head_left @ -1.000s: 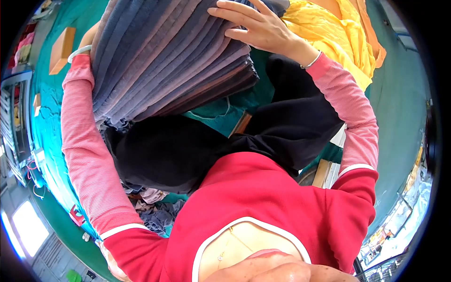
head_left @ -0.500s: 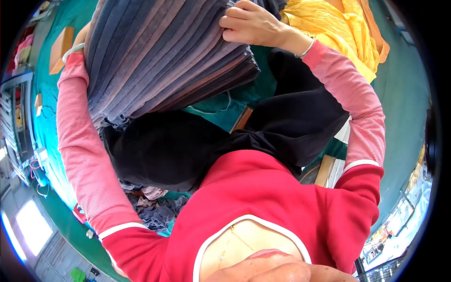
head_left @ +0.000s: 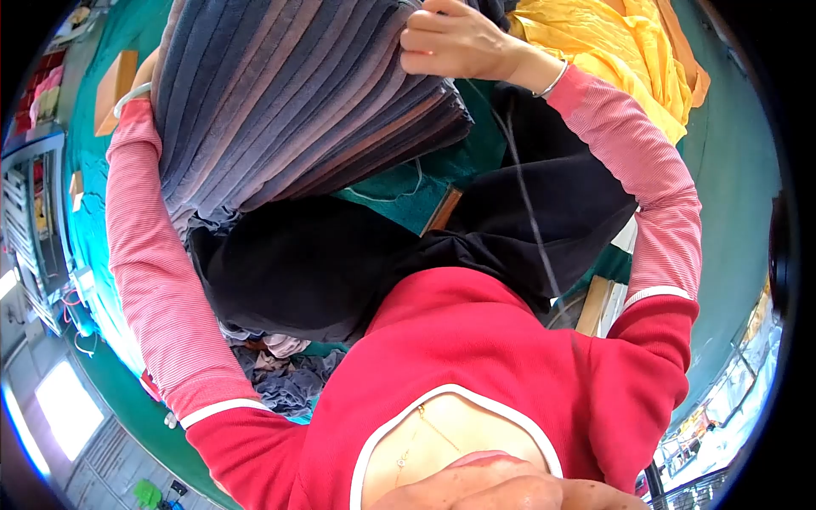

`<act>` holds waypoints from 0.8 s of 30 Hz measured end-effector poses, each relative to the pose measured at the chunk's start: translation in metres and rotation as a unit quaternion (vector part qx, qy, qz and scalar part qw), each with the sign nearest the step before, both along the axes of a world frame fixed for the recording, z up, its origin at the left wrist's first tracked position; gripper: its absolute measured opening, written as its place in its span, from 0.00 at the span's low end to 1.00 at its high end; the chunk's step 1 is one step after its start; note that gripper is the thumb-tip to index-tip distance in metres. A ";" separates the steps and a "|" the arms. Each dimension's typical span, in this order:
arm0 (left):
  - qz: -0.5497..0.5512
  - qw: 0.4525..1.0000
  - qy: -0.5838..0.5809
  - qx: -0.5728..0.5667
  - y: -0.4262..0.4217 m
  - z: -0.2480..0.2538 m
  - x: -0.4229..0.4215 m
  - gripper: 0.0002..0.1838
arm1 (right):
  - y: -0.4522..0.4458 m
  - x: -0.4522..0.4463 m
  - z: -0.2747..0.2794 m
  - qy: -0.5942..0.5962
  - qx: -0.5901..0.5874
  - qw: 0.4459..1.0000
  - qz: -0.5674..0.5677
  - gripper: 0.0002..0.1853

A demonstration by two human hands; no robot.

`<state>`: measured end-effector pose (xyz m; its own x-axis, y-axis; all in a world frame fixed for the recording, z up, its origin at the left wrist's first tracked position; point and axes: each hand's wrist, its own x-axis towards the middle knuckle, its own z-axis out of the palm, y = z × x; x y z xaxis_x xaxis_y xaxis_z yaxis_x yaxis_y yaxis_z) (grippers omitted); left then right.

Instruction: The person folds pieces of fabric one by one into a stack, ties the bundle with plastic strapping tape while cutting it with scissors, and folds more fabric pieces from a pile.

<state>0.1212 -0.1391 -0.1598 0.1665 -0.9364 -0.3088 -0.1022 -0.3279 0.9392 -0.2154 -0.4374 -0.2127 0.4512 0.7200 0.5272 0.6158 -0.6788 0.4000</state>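
Observation:
A thick stack of folded dark blue, grey and mauve plush cloths (head_left: 280, 102) leans at the upper left. My left hand (head_left: 149, 70) reaches behind its left side; only skin near the bangled wrist shows, and the fingers are hidden. At the stack's upper right edge, my right hand (head_left: 446, 41) is closed, its fingers curled inward; what they grip cannot be made out. A thin grey cord (head_left: 529, 204) runs from just below the right hand down across my black trousers.
Yellow fabric (head_left: 603, 59) lies at the upper right. Crumpled grey cloths (head_left: 293, 378) are by my left leg. A cardboard-coloured block (head_left: 116, 89) stands beyond my left wrist, and a wooden piece (head_left: 593, 306) is near my right elbow.
My right hand has gone from spread fingers on the stack to closed at its edge. The thin cord now crosses my right leg. My left arm has shifted slightly outward.

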 end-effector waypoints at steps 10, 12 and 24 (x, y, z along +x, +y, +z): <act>0.003 1.000 0.026 0.015 0.029 0.001 0.023 0.40 | 0.000 -0.001 -0.009 -0.008 0.041 0.999 0.019 0.04; 0.002 0.999 0.032 0.018 0.033 0.001 0.029 0.40 | 0.000 -0.002 -0.014 -0.036 -0.003 0.999 -0.025 0.04; 0.104 0.993 -0.008 0.054 0.071 -0.018 0.093 0.42 | -0.005 0.000 -0.025 0.087 0.033 0.995 0.029 0.06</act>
<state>0.2138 -0.0676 -0.1773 0.3592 -0.8425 -0.4014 -0.0366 -0.4425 0.8960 -0.2151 -0.4428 -0.2380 0.4981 0.7145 0.4912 0.7110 -0.6608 0.2403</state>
